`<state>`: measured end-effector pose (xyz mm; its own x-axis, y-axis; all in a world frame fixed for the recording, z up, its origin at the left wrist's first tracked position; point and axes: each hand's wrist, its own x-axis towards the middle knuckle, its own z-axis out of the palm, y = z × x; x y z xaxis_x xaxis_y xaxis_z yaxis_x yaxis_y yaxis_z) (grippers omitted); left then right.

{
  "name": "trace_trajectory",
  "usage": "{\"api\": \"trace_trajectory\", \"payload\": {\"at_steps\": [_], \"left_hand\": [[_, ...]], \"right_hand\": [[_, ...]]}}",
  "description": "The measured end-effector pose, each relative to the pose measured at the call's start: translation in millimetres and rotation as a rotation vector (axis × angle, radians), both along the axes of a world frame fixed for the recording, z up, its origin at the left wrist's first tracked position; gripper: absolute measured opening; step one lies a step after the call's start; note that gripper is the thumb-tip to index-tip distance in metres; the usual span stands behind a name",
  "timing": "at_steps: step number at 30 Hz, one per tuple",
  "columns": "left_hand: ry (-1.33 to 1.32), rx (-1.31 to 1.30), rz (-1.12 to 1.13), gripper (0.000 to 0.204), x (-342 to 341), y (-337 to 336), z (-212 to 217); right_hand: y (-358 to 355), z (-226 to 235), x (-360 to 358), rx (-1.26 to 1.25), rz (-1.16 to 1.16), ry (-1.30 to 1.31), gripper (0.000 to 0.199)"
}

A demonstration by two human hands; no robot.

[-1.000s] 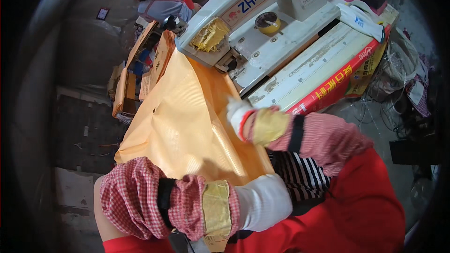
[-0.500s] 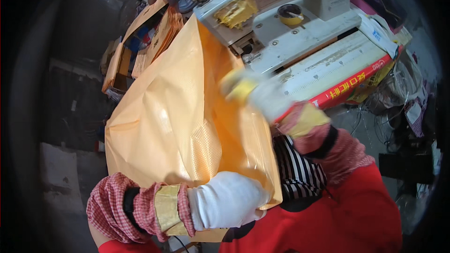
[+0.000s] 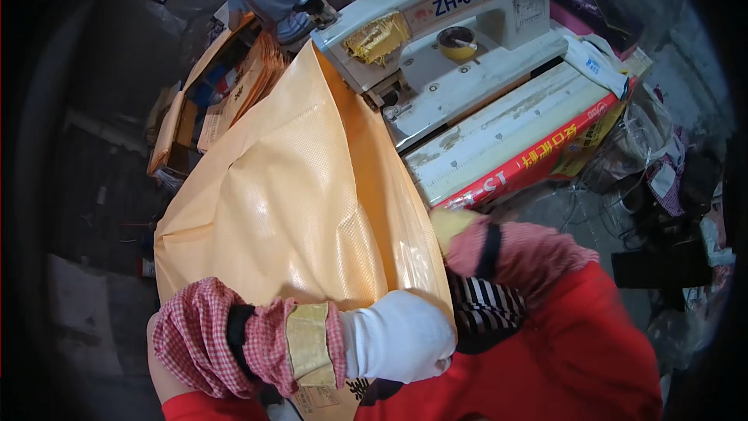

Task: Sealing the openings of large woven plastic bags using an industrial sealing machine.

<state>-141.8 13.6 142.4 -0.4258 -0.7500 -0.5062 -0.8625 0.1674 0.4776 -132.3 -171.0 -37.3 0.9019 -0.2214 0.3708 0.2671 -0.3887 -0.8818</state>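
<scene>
A big tan woven plastic sack [image 3: 288, 203] spreads across my front, tilted, with its side fold and orange inner face showing. At its near edge my left hand [image 3: 401, 335], in a white knit glove, is closed on the sack. A pink checked sleeve with a tan band covers that forearm. On the right, my other arm's pale yellow cuff [image 3: 453, 228] meets the sack's right edge. Beyond this cuff my right hand is hidden, so its fingers do not show. The sack's far corner lies against the head of a pale industrial sewing machine [image 3: 487, 31].
A roll of yellow tape [image 3: 457, 44] sits on the machine bed. Red and yellow printed sheeting [image 3: 530, 156] wraps the machine's front edge, with a white glove [image 3: 596, 66] at its end. Stacked tan sacks [image 3: 238, 97] stand far left, near another person [image 3: 269, 0]. Clutter fills the right side.
My right hand has drawn back from the sack's opening toward me and passed out of sight by its right edge. My left hand still grips the near edge. The view has shifted slightly.
</scene>
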Motion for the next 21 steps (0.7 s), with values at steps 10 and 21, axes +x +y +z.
{"api": "trace_trajectory", "payload": {"at_steps": [10,21], "left_hand": [[0.033,0.022,-0.073,0.024,-10,-25,-18],[0.002,0.032,0.002,0.027,-13,-21,-19]], "right_hand": [[24,89,57,-1.607,0.119,0.576,0.026],[9,83,20,-0.175,-0.299,0.101,0.038]]}}
